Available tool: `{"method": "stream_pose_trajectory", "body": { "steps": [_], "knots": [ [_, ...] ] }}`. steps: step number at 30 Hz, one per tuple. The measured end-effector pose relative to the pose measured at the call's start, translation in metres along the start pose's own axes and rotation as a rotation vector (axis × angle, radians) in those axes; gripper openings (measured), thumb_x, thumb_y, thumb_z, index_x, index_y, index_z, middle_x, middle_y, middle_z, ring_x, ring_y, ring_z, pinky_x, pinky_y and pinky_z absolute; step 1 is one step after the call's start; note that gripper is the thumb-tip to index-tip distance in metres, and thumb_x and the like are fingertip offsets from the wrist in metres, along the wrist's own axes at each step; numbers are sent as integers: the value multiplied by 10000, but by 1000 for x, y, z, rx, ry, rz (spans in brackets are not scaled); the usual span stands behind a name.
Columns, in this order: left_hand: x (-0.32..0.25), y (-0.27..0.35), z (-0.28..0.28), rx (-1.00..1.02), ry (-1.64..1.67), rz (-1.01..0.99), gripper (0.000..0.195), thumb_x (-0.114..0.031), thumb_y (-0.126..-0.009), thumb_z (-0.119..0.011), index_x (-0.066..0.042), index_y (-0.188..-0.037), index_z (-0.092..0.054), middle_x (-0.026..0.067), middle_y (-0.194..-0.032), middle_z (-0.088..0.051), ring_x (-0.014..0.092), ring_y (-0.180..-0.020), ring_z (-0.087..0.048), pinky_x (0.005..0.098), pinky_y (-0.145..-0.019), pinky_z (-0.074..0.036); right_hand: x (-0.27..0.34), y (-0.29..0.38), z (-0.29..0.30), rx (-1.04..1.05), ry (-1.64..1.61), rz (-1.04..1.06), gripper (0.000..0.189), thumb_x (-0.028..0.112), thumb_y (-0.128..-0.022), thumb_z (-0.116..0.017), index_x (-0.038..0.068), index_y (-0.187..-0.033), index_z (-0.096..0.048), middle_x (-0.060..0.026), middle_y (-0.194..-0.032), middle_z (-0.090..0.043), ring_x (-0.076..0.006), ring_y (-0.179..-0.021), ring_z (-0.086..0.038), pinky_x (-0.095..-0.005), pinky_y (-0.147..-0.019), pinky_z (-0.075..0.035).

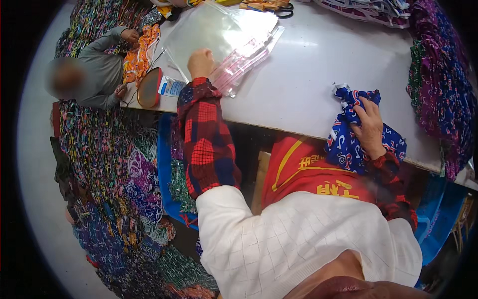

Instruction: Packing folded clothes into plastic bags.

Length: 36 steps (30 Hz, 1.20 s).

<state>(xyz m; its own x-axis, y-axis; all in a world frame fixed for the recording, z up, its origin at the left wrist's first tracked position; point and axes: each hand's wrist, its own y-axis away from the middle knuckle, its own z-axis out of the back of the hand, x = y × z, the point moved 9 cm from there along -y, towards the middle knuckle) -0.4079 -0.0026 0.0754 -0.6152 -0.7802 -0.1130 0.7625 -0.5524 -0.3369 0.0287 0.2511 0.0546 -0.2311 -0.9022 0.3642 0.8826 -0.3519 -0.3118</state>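
Note:
My left hand (201,64) rests with curled fingers at the lower left part of a stack of clear plastic bags (224,33) with pink-edged strips; whether it grips a bag cannot be told. At the table's front edge, my right hand (368,127) holds a bunched blue fabric piece (345,145) with a white and red print. Part of that cloth hangs over the edge above my red apron (298,164). A small white and blue packet (171,87) lies just left of my left sleeve.
A round red-rimmed object (149,88) lies at the white table's (298,74) left end. Black-handled scissors (285,11) lie at the back. Printed fabric piles (435,93) cover the right end. A co-worker (101,67) handles orange cloth (142,56) at left. Blue bins (166,168) stand below.

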Motion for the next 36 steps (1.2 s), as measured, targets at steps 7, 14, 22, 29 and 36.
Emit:
{"method": "stream_pose_trajectory", "body": {
  "steps": [7, 14, 22, 29, 36],
  "knots": [
    [-4, 5, 21, -115, 19, -83, 157, -218, -872, -583, -89, -882, -671, 142, -872, -654, 349, -822, -638, 440, -726, -504, -3, -1, 2, -11, 2, -5, 511, 46, -588, -782, 65, -1066, -602, -141, -1258, -543, -344, -1151, -505, -422, -934, -452],
    [-10, 13, -44, 159, -261, -164, 166, -198, -830, -611, -47, -887, -648, 162, -899, -658, 343, -832, -648, 440, -738, -521, -2, 0, 0, -2, 11, 7, 527, 46, -582, -782, 64, -1075, -598, -141, -1267, -536, -349, -1155, -503, -423, -944, -447],
    [-3, -9, -41, 66, -315, -113, 163, -203, -798, -614, -47, -839, -636, 160, -826, -662, 334, -770, -656, 444, -701, -524, -3, 1, 0, -10, 12, -36, 511, 38, -578, -790, 57, -1056, -610, -140, -1267, -545, -350, -1164, -505, -418, -960, -446],
    [21, -38, 92, -493, 16, 29, 126, -178, -816, -593, -58, -838, -622, 135, -821, -621, 332, -746, -623, 445, -655, -500, -11, 7, 5, -96, -88, -27, 488, 3, -578, -767, 49, -1037, -610, -144, -1260, -551, -349, -1151, -520, -414, -951, -456],
    [-135, 56, 44, -293, 39, -421, 114, -82, -754, -630, -49, -833, -554, 133, -865, -573, 334, -836, -562, 444, -741, -458, -25, 19, 18, -332, -208, -52, 482, -24, -562, -755, 55, -1018, -619, -153, -1249, -571, -358, -1131, -547, -410, -950, -461]
  ]
}}
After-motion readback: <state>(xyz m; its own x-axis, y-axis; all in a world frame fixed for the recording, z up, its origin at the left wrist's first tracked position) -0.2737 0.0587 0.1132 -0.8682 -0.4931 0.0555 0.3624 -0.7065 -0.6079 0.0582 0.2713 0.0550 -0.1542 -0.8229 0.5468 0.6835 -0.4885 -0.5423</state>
